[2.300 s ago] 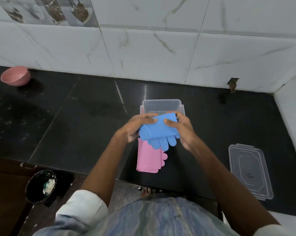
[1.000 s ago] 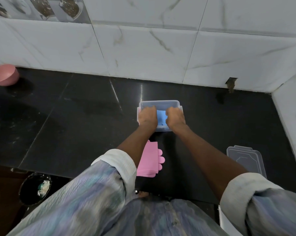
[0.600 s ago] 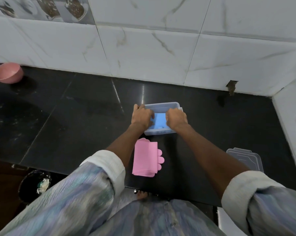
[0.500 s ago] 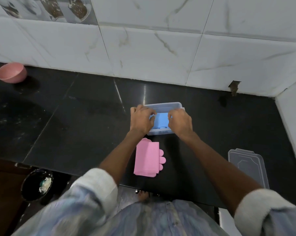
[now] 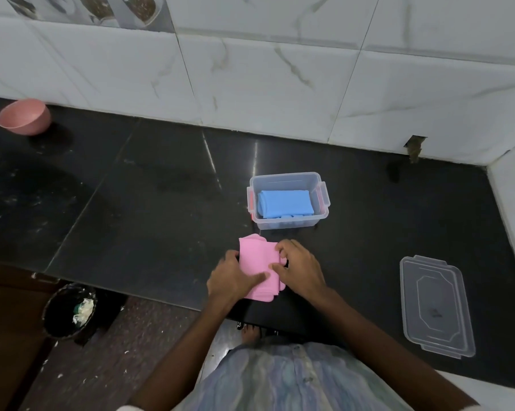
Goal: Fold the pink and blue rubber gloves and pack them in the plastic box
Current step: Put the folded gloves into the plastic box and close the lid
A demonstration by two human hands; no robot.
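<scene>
Pink gloves (image 5: 257, 269) lie as a folded stack at lower centre of the frame, on the black surface (image 5: 149, 221) near its front edge, just below the plastic box (image 5: 289, 222); blue gloves (image 5: 286, 203) already sit folded inside that box, centre frame; clear lid (image 5: 435, 304) lies apart at lower right, pink bowl (image 5: 23, 116) far off at upper left, neither involved; material looks like thin rubber, so judged light, soft, floppy, a bit grippy against itself and springy, likely to unfold if let go; not fragile; best hold is judged to be across the stack from both sides, pinching all layers together near the folded edge so nothing fans out, then carry it flat to the box; left hand (image 5: 232, 280) rests on the left side of the stack, thumb laid over the top layer, fingers at the left edge, looks like a loose partly closed grip on the pink gloves; right hand (image 5: 299, 269) covers the right edge, fingers curled down over where the glove fingers would be, pressing or pinching there; whether the stack is lifted or only pressed to the surface cannot be told; box has room on top of the blue pair, judged enough for the pink stack if kept compact.
</scene>
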